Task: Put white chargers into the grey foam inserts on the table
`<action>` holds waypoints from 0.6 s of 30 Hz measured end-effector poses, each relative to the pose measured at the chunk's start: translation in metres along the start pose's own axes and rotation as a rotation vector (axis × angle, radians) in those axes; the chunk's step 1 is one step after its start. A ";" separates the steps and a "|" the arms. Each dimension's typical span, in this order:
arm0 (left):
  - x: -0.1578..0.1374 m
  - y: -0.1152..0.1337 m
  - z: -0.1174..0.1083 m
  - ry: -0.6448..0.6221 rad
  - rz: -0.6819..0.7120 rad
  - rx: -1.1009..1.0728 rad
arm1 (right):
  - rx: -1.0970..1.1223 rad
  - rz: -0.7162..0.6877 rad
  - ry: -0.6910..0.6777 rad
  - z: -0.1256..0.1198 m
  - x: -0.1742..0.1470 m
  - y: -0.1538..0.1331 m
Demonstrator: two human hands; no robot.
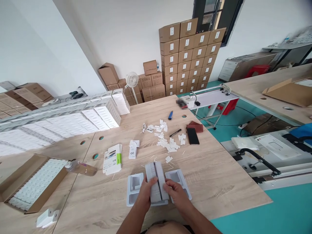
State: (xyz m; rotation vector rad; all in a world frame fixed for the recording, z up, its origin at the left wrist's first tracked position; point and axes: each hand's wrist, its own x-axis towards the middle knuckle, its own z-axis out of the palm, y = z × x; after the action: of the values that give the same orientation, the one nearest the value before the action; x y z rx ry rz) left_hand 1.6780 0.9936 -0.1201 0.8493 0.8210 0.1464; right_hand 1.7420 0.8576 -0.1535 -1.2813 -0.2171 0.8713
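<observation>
At the far left edge of the wooden table (214, 182), an open cardboard box (31, 185) lies packed with rows of small white items, and a small white piece (47, 218) sits near the table's front edge below it. Behind the box, long rows of white cartons (60, 122) run back toward the wall. A clear bottle (81, 168) lies on its side just right of the box, and a short stack of printed packages (112, 159) rests beside it.

Near the front edge, in the middle, the left hand (143, 195) grips the left side of a stack of grey plastic trays (156, 182), fingers curled round it. The right hand (176, 191) closes on the stack's right side in the same way — the stack stands on edge between the two hands, its bottom on or just above the table. A single grey tray (134, 188) lies flat to the left of the stack, and another flat tray (179, 180) lies to the right, partly under the right hand.

Farther back, a scatter of small white labels (168, 138) spreads over the tabletop, with a white cable (146, 129) at its left end. A blue cutter (171, 114) lies beyond them, a black pen (175, 133) just to the right, then a dark phone (192, 136) touching a maroon case (195, 126). Against the back wall rises a tall pile of brown cartons (190, 58) — a small white fan (132, 80) stands to its left.
</observation>
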 end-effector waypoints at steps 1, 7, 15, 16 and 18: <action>0.000 0.002 -0.006 0.019 0.001 0.002 | 0.032 0.032 0.058 -0.013 -0.001 0.002; -0.006 0.009 -0.024 0.053 -0.030 0.014 | 0.037 0.198 0.535 -0.155 -0.007 0.005; -0.007 0.000 0.013 -0.020 -0.078 0.023 | -0.376 0.108 0.635 -0.177 -0.011 -0.004; -0.006 -0.001 0.017 -0.024 -0.073 0.028 | -0.391 0.066 0.568 -0.159 -0.010 -0.006; -0.004 -0.004 0.026 -0.030 -0.062 0.037 | -0.370 0.019 0.332 -0.114 -0.010 -0.010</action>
State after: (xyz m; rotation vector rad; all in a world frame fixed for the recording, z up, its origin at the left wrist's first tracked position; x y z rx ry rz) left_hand 1.6924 0.9740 -0.1107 0.8579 0.8233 0.0636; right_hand 1.8072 0.7664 -0.1771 -1.7542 -0.1043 0.6378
